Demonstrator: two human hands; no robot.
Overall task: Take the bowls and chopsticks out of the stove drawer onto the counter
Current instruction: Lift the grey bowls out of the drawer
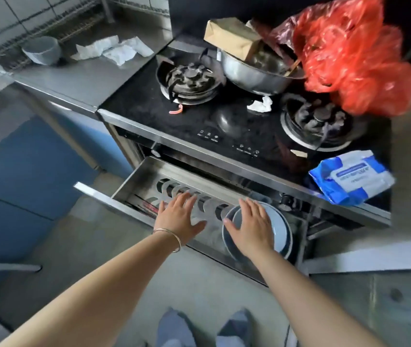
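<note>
The steel stove drawer [134, 182] stands pulled out under the black cooktop. Blue-grey bowls [280, 227] stand on edge in its slotted rack at the right. Dark red chopsticks [146, 206] lie along the drawer's left front. My right hand [252, 225] lies spread flat on the face of the front bowl, not gripping it. My left hand [180, 214], with a bangle at the wrist, hovers with fingers apart over the empty rack slots, just right of the chopsticks. One more blue-grey bowl [41, 50] sits on the steel counter [86, 78] at the far left.
Crumpled white paper [114, 50] lies on the counter beside the bowl. The cooktop [224, 121] carries two burners, a steel basin [257, 73] with a brown packet, red plastic bags [354, 53] and a blue wipes pack [352, 177]. Blue cabinets stand at left.
</note>
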